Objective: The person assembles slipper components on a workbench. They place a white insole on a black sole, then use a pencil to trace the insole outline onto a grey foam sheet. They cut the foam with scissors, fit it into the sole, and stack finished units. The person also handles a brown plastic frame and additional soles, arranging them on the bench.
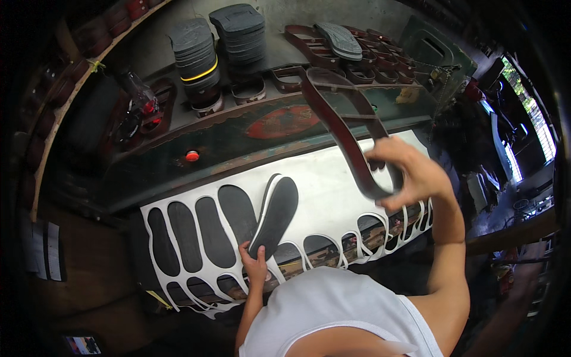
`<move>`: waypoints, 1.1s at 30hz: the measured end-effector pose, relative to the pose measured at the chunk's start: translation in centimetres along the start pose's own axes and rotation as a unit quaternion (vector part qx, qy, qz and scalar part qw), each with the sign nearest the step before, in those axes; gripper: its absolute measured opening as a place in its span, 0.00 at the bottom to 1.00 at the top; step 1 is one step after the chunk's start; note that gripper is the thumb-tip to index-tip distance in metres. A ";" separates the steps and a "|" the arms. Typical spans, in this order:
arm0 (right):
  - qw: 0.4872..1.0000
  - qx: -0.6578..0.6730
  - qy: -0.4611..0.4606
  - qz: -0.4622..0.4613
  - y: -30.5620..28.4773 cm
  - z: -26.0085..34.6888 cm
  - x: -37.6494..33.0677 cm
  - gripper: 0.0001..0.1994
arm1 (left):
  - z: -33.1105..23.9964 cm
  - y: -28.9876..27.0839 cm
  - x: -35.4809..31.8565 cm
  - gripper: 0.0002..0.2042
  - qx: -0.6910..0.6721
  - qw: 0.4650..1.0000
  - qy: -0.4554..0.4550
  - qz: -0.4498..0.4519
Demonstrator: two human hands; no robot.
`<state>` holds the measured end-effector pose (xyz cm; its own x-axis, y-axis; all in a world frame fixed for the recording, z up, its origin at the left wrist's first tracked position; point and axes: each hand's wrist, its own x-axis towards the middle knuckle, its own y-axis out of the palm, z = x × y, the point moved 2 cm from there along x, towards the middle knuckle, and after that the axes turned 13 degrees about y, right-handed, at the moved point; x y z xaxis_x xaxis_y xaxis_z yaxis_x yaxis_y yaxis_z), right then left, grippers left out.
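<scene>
My left hand [256, 268] pinches the heel end of a shoe sole [281, 211], black on its face with a white layer along the edge. Several sole-shaped holes [189, 237] run through the white sheet [321, 169] beneath it, dark inside. Over the sheet's right part, my right hand [413, 172] grips one end of a dark red metal cutting die [344, 135]. The die is a sole-shaped frame with crossbars, tilted up with its far end toward the back. Fingers of that hand are slightly blurred.
Behind the sheet runs a dark green machine beam [220, 143] with a red button [191, 156]. On its top stand two stacks of grey soles [195, 50] [241, 35], several more dies [380, 59] and a loose grey sole [339, 40]. A shelf edge [65, 113] curves along the left.
</scene>
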<state>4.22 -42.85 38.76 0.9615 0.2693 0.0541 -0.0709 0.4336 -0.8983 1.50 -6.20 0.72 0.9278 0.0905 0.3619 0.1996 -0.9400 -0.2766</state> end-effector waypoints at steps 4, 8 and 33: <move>0.999 -0.050 -0.012 -0.004 -1.8 -0.8 6.3 0.39 | -0.1 -0.4 -0.3 0.22 0.014 1.000 0.006 0.004; 0.999 -0.014 -0.020 0.025 -2.0 -2.5 12.0 0.38 | -0.3 -0.4 -0.5 0.22 0.008 1.000 -0.005 -0.006; 0.970 0.152 0.083 -0.172 14.1 -12.5 5.6 0.24 | -11.2 -0.3 3.9 0.26 -0.349 0.913 -0.179 -0.114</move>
<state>11.92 -46.02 20.92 0.9701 -0.0680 0.2331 0.2106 0.7139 -0.6679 1.48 -9.31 12.20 0.9553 0.2954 -0.0089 0.2678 -0.8526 0.4487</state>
